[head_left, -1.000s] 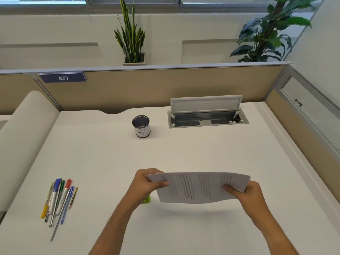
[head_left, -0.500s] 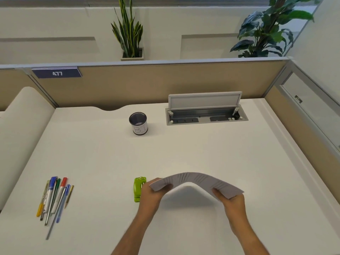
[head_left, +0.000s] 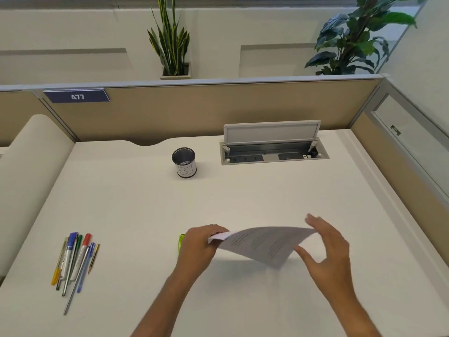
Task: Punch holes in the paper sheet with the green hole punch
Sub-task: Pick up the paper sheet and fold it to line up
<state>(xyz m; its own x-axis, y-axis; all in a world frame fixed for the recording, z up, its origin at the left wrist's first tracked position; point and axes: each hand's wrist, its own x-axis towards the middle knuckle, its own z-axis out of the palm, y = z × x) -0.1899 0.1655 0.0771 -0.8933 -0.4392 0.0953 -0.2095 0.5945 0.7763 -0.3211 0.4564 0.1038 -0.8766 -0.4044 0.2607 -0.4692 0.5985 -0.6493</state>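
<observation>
A printed paper sheet [head_left: 263,244] hangs bowed above the white desk [head_left: 243,195], near its front middle. My left hand [head_left: 199,246] is shut on the sheet's left edge. My right hand [head_left: 328,246] is at the sheet's right side with fingers spread; the paper's edge rests against the palm and is not pinched. Only a thin strip of the green hole punch [head_left: 181,242] shows on the desk, just left of my left hand, which hides the rest.
A bundle of several pens [head_left: 73,259] lies at the front left. A mesh pen cup [head_left: 184,162] stands at the back middle, with an open cable box [head_left: 272,147] to its right. Beige partition walls close the back and right sides.
My right hand has let go of the sheet's right edge and opened. The sheet went from arched between both hands to tilted, held by the left. The left hand moved over the punch.
</observation>
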